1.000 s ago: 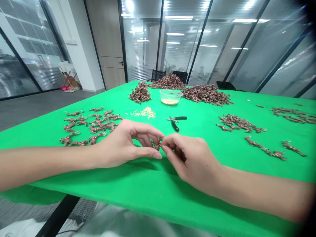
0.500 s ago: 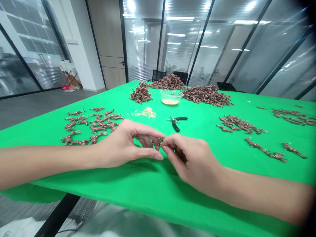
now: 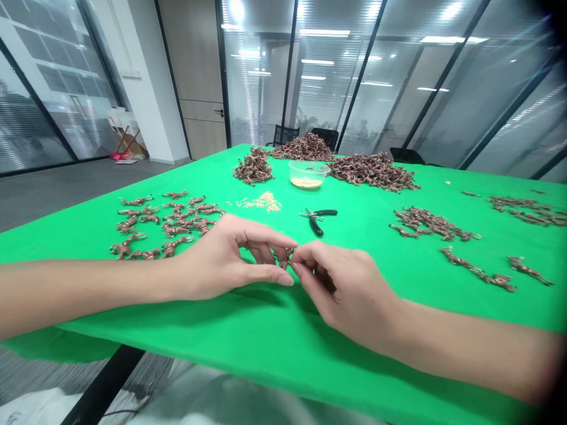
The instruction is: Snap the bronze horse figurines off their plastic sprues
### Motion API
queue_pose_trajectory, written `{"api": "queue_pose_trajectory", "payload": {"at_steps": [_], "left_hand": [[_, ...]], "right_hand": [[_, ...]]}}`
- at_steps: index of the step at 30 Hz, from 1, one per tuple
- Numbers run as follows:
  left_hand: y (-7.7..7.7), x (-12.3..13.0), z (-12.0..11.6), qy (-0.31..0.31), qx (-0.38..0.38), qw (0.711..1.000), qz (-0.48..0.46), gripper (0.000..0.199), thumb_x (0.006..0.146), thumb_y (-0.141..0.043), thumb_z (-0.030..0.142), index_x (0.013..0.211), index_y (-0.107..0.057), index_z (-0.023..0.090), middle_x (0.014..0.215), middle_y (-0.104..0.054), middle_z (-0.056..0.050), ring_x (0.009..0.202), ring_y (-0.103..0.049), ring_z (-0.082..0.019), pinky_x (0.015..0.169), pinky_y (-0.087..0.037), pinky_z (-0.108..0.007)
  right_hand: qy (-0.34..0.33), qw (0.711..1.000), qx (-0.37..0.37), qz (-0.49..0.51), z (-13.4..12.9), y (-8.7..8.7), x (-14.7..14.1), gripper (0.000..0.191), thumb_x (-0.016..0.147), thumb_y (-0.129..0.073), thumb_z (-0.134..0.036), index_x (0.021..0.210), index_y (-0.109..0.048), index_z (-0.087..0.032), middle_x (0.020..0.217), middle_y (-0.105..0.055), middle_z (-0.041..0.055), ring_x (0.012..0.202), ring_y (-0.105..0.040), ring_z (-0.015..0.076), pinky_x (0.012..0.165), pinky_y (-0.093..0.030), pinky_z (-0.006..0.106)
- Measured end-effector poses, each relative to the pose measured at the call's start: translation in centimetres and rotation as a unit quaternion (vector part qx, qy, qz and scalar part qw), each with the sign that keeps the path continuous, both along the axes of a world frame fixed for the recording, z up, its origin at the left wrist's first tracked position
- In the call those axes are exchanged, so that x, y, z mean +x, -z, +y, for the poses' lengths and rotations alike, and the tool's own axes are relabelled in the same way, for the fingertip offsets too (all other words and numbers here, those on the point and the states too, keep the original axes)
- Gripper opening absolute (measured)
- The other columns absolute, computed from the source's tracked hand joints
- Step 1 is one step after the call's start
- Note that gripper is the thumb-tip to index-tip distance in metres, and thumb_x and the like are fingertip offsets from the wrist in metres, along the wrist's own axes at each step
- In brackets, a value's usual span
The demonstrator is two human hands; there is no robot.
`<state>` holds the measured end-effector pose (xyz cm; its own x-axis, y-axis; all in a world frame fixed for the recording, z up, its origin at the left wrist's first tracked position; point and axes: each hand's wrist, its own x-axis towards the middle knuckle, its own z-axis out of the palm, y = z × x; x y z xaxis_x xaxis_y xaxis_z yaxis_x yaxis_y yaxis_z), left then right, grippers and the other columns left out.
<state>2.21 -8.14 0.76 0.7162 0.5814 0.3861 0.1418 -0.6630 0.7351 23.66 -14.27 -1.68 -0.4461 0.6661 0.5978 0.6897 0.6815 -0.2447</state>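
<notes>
Hardly any change since the last frame, just a slight drift of the head view, with the left hand [image 3: 225,257] and right hand [image 3: 349,289] almost exactly where they were. Over the green cloth-covered table [image 3: 283,330], both hands close together, low and just above the surface. Right hand curled, thumb and fingertips pinched on a small copper-brown twisted piece [image 3: 284,258]. Left hand's fingers curved and bunched, thumb underneath, tips right up against that same piece; hard to tell from this angle whether they're gripping it or just beside it. Just beyond the hands, black-handled pliers [image 3: 315,219] lying flat. Further up, a clear plastic tub [image 3: 308,174] with pale beads inside, and a loose scatter of gold beads [image 3: 266,202] nearer the left. Big copper-brown heaps [image 3: 372,171] around the tub. Looser rows of similar pieces on the left [image 3: 163,227] and right [image 3: 432,224]. Black chairs [image 3: 283,136] past the far edge, in front of a glass partition [image 3: 252,77].
</notes>
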Motion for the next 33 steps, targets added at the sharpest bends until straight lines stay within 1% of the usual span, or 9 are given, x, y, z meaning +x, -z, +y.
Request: {"api": "queue_pose_trajectory", "payload": {"at_steps": [5,10,13,16,21,26,33], "left_hand": [[0.15,-0.08,0.16,0.016,0.005,1.0,-0.004,0.037,0.078,-0.084,0.024,0.113,-0.076,0.018,0.093,-0.079,-0.003,0.071,-0.073,-0.014,0.069,-0.062,-0.022],[0.22,-0.06,0.11,0.025,0.049,0.998,-0.013,0.037,0.077,-0.084,0.021,0.114,-0.076,0.018,0.09,-0.078,-0.003,0.07,-0.071,-0.012,0.069,-0.059,-0.021],[0.19,-0.03,0.04,0.025,0.073,0.997,-0.011,0.038,0.078,-0.084,0.021,0.114,-0.076,0.018,0.088,-0.077,-0.003,0.069,-0.071,-0.013,0.07,-0.059,-0.023],[0.15,0.01,0.02,0.023,0.08,0.996,-0.012,0.037,0.077,-0.085,0.021,0.113,-0.076,0.017,0.086,-0.077,-0.004,0.068,-0.071,-0.013,0.07,-0.059,-0.023],[0.14,0.01,0.03,0.022,0.056,0.998,-0.008,0.036,0.078,-0.084,0.022,0.112,-0.076,0.016,0.09,-0.078,-0.004,0.069,-0.071,-0.013,0.07,-0.059,-0.021],[0.18,-0.01,0.08,0.022,0.026,0.999,-0.003,0.036,0.079,-0.083,0.024,0.113,-0.076,0.016,0.093,-0.079,-0.003,0.072,-0.073,-0.013,0.07,-0.06,-0.019],[0.16,-0.02,0.02,0.025,-0.006,1.0,-0.017,0.037,0.08,-0.083,0.022,0.115,-0.075,0.015,0.093,-0.079,-0.002,0.078,-0.075,-0.013,0.071,-0.061,-0.016]], "right_hand": [[-0.001,1.0,0.003,0.001,0.06,0.08,0.02,0.008,0.097,-0.051,-0.015,0.092,-0.057,-0.018,0.065,-0.061,-0.0019,0.049,-0.045,0.0101,0.051,-0.033,0.025],[-0.002,1.0,0.007,0.002,0.01,0.06,0.09,0.009,0.096,-0.052,-0.014,0.091,-0.057,-0.018,0.066,-0.062,-0.0018,0.048,-0.046,0.01,0.051,-0.033,0.025],[-0.002,1.0,0.013,-0.001,-0.12,0.04,0.13,0.009,0.097,-0.052,-0.014,0.091,-0.057,-0.018,0.068,-0.064,-0.0009,0.049,-0.048,0.0099,0.052,-0.034,0.025],[-0.002,1.0,0.026,-0.006,-0.15,0.02,0.08,0.01,0.097,-0.051,-0.014,0.092,-0.058,-0.018,0.07,-0.066,0.0001,0.052,-0.052,0.0108,0.053,-0.035,0.025],[-0.002,0.999,0.037,-0.008,-0.09,0.02,0.02,0.009,0.097,-0.052,-0.013,0.092,-0.057,-0.019,0.07,-0.066,-0.0004,0.052,-0.053,0.0108,0.053,-0.036,0.025],[-0.01,0.999,0.049,0.004,0.04,0.1,0.04,0.008,0.095,-0.054,-0.012,0.091,-0.059,-0.017,0.067,-0.062,-0.0028,0.05,-0.048,0.0087,0.051,-0.035,0.023],[-0.01,0.999,0.051,0.009,-0.07,-0.11,-0.08,0.008,0.094,-0.055,-0.012,0.089,-0.06,-0.015,0.063,-0.057,-0.0039,0.049,-0.044,0.0081,0.051,-0.034,0.022]]}}
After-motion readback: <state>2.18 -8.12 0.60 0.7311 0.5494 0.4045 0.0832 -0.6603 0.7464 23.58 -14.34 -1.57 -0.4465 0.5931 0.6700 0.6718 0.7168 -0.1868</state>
